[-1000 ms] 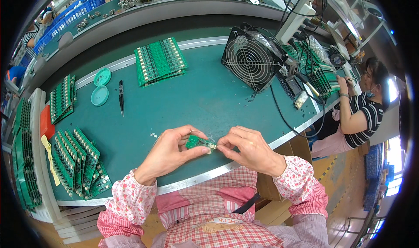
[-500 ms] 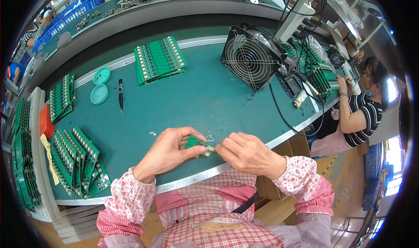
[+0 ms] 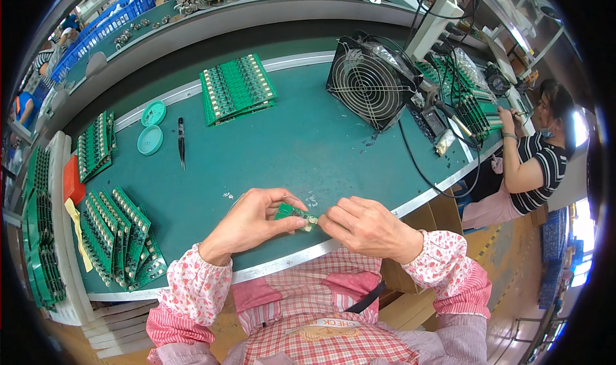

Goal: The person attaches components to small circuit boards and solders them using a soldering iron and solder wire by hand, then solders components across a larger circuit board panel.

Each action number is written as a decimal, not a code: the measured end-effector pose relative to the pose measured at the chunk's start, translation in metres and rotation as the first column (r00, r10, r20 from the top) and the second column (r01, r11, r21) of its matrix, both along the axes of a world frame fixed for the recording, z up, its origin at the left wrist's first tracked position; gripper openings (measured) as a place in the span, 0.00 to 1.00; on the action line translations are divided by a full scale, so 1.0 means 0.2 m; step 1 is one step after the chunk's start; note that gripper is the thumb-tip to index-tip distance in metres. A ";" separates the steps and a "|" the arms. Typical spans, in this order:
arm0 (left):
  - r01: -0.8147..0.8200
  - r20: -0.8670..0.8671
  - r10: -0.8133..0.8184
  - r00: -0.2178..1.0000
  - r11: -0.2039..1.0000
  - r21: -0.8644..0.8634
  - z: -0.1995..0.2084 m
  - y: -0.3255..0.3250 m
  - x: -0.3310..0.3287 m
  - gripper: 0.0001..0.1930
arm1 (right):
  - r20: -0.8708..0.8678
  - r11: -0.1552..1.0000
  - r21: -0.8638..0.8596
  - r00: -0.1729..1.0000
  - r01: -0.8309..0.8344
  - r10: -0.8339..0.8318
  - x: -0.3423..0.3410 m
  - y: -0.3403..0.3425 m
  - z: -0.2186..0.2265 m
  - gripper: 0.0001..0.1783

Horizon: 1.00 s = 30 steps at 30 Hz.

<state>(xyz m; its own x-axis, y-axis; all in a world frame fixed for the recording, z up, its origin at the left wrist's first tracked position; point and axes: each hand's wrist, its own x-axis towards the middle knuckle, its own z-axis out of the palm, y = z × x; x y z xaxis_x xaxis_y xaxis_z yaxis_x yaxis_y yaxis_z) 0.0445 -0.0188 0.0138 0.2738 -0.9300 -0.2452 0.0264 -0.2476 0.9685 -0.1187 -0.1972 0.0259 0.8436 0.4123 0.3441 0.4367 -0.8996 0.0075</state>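
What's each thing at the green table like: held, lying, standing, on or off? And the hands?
Left hand: closed, pinching the small board.
Right hand: curled, fingertips at the board's end, grip hidden.
Small board: held over the table.
Black tweezers: lying down, nobody holding them.
Fan: standing; can't tell if it's spinning.
Round green dishes: lying next to each other.
Back boards: stacked.
Left front boards: fanned out, leaning.

Circuit board (image 3: 296,213): partly covered by left hand (image 3: 251,220)
Right hand (image 3: 367,229): what its fingers (image 3: 339,216) touch, too small to tell
White specks (image 3: 228,195): too small to identify
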 end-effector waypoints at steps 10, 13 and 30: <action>0.044 0.002 -0.044 0.999 0.999 0.024 0.01 -0.01 0.01 0.11 | -0.005 0.999 -0.024 0.999 -0.044 0.044 0.00 -0.01 -0.01 0.12; 0.071 -0.001 -0.071 0.997 0.995 0.067 0.02 -0.01 0.01 0.11 | -0.007 0.999 -0.019 0.999 -0.043 0.043 -0.01 -0.01 -0.01 0.06; -0.201 -0.145 0.199 0.969 0.980 0.006 0.02 -0.02 0.00 0.13 | -0.309 0.267 0.882 0.904 0.388 -0.294 -0.07 0.05 -0.11 0.07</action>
<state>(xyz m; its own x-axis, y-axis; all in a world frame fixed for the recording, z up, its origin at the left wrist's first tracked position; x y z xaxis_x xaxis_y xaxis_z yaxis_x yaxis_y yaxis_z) 0.0435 -0.0237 0.0170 0.4167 -0.8621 -0.2883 0.2143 -0.2151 0.9528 -0.1327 -0.1874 0.0043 0.8621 -0.4539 0.2253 0.0441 -0.3757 -0.9257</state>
